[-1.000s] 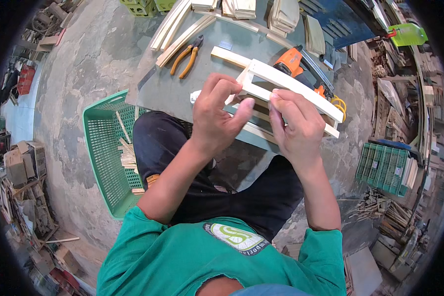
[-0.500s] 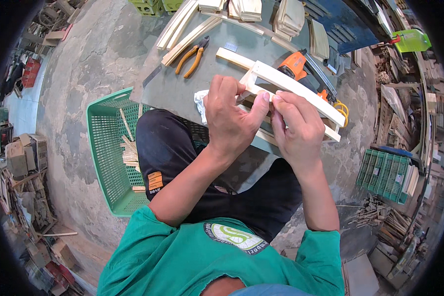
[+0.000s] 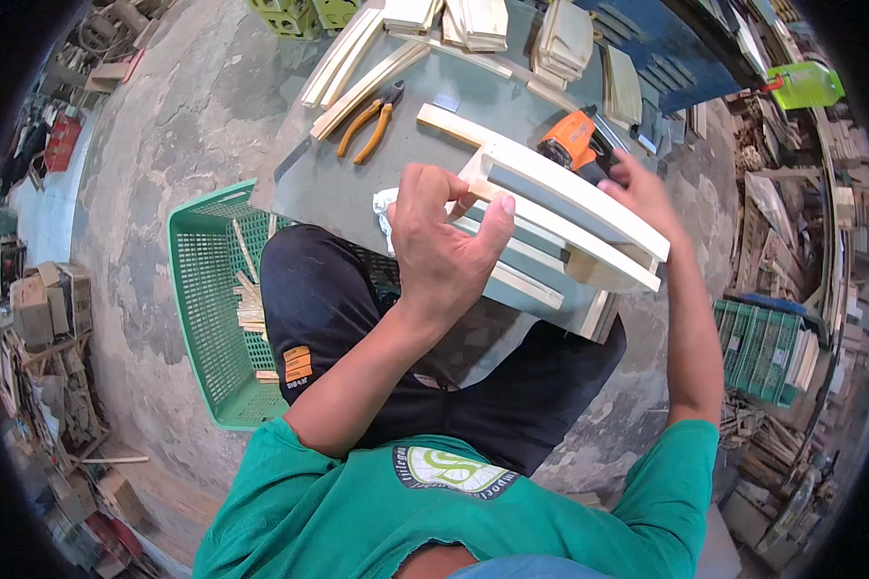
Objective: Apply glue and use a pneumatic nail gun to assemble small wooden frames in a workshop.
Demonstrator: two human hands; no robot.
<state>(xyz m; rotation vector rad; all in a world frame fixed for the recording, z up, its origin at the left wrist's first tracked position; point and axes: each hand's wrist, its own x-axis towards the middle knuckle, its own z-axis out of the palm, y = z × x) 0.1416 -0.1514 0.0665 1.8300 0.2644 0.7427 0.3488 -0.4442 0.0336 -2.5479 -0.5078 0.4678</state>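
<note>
A pale wooden frame of slats and cross pieces is tilted above the table in front of me. My left hand grips its left end, with the fingers at the corner joint and the thumb along the nearer slat. Beyond the frame, my right hand is beside the orange and black nail gun. Its fingers are smeared by motion, so whether they touch the tool is not plain. Pliers with orange handles lie at the table's left, and a crumpled white scrap is by my left hand.
Stacks of thin wooden pieces and long strips lie along the far side of the grey table. A green plastic basket with wood offcuts stands on the floor at my left. Another green crate is at the right.
My right hand has left the frame and moved right and away to the nail gun. My left hand keeps hold of the frame, which has shifted slightly.
</note>
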